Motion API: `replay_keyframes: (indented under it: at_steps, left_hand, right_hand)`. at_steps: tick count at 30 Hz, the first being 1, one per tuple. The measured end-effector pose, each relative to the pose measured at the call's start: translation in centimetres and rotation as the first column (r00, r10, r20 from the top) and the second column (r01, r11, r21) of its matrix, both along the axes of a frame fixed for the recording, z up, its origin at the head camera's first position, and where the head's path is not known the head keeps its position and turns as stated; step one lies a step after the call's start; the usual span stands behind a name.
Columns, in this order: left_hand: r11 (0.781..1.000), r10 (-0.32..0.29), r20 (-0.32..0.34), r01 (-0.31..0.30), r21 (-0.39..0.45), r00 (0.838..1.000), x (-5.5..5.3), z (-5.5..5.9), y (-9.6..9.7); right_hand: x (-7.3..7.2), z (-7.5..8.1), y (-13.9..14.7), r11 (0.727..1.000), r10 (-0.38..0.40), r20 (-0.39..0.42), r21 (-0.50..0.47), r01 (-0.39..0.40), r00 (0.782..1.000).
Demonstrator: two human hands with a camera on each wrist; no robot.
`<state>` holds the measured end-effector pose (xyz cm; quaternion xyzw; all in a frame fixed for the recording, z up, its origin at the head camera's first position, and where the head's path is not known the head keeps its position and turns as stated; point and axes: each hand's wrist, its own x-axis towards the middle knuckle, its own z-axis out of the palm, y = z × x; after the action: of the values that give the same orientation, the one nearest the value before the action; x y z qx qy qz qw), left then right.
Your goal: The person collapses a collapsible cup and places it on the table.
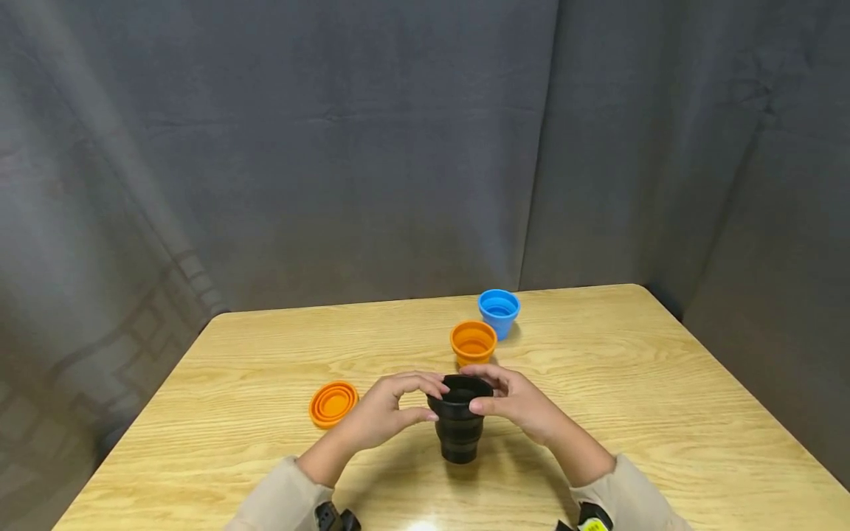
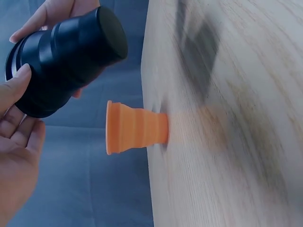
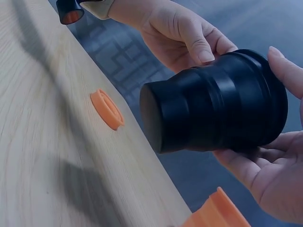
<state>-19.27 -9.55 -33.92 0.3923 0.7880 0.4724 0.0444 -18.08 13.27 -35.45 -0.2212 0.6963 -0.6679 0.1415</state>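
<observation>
A black collapsible cup [image 1: 458,431], extended to full height in ridged tiers, is held above the table between both hands. My left hand [image 1: 390,404] holds it at the upper left side, thumb on the outer wall and fingertips at the rim. Around the right of the rim curls my right hand [image 1: 524,409], its thumb at the near side and fingers on the far side. In the left wrist view the base of the black cup [image 2: 71,56] shows flat and free of the table. The right wrist view shows the cup [image 3: 213,101] with hands on opposite sides.
Behind the black cup, an extended orange collapsible cup [image 1: 473,341] stands upright, with a blue one [image 1: 499,310] just beyond it to the right. A flattened orange collapsible cup [image 1: 334,404] lies left of my left hand. A grey curtain [image 1: 332,184] hangs behind the wooden table [image 1: 631,413].
</observation>
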Motion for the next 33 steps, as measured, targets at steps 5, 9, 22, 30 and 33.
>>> replay_keyframes:
  at_steps: [5,9,22,30,33]
  left_hand:
    - [1.000,-0.004,0.081,0.003,0.016,0.997,-0.3,0.3,0.1]
    - [1.000,-0.023,0.121,0.020,0.024,0.992,-0.7,0.5,0.1]
    - [0.992,-0.096,0.277,0.070,0.104,0.956,-0.9,-0.4,0.3]
    - [0.983,-0.143,0.365,0.089,0.161,0.920,-0.7,-1.7,0.0]
    - [0.978,-0.167,0.366,0.105,0.183,0.916,-0.7,-1.7,-0.2]
  right_hand:
    - [0.2,0.3,0.4,1.000,-0.025,-0.008,-0.015,0.025,1.000]
    - [0.4,0.6,0.7,0.998,-0.059,-0.052,-0.003,0.059,0.997]
    - [0.6,0.7,1.1,0.997,-0.048,-0.252,0.039,0.059,0.967]
    - [0.5,-1.1,0.5,0.961,0.126,-0.182,-0.223,-0.166,0.975]
    - [0.3,-1.5,0.0,0.934,0.160,-0.143,-0.298,-0.197,0.977]
